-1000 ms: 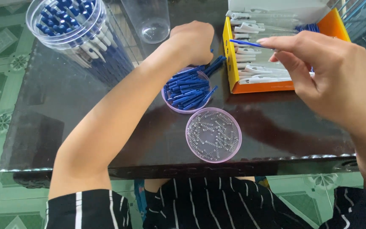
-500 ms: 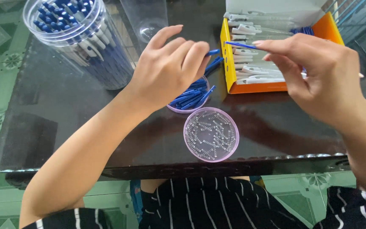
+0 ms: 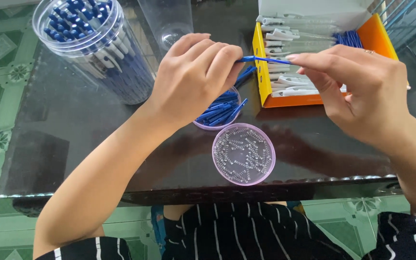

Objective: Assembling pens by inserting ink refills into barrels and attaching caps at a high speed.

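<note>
A thin blue pen refill (image 3: 265,60) is held level above the table between both hands. My left hand (image 3: 194,77) pinches its left end and my right hand (image 3: 362,91) pinches its right end. Under my left hand sits a small pink-rimmed dish of blue pen parts (image 3: 222,111). In front of it, nearer me, stands a second pink-rimmed dish (image 3: 243,153) filled with small metal springs. Behind my right hand is an orange box (image 3: 285,98) holding clear pen barrels and several blue refills.
A tall clear tub (image 3: 97,48) of assembled blue-and-white pens stands at the back left. An empty clear cup (image 3: 167,21) is behind my left hand. The dark glass table (image 3: 73,144) ends at a front edge just below the spring dish.
My left hand has lifted off the dish of blue parts and moved right to grip the refill's left end. My right hand kept hold of the refill.
</note>
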